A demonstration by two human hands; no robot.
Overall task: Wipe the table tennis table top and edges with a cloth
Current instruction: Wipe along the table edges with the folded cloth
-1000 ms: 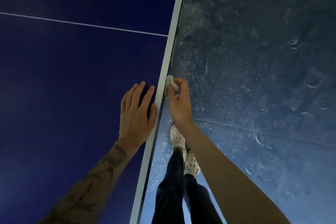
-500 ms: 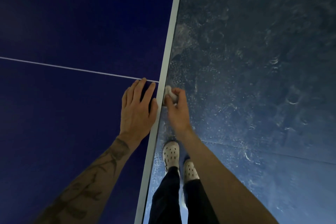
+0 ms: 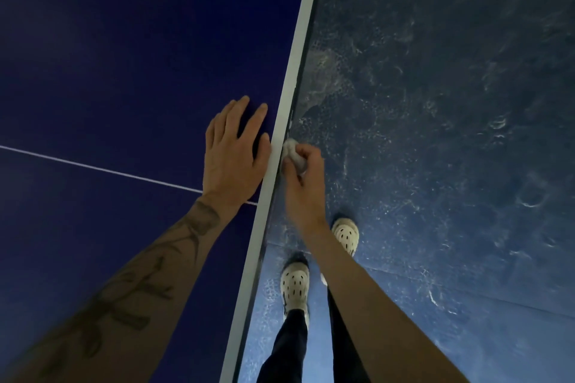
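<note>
The dark blue table tennis table top [image 3: 124,56] fills the left half, with a thin white centre line [image 3: 93,167] across it and a white edge band [image 3: 289,96] running from the top centre down to the bottom. My left hand [image 3: 233,155] lies flat on the top, fingers straight, right beside the edge. My right hand [image 3: 303,177] grips a small bunched white cloth [image 3: 292,154] and holds it against the table's side edge, just below the white band.
To the right of the edge is a scuffed, mottled blue floor [image 3: 451,134] with a seam line. My legs in dark trousers and two white perforated clogs [image 3: 294,286] stand close to the table's edge.
The white centre line has slid down the view toward my left wrist as I moved forward along the edge. Both hands keep their hold and travel along the table; my feet have stepped.
</note>
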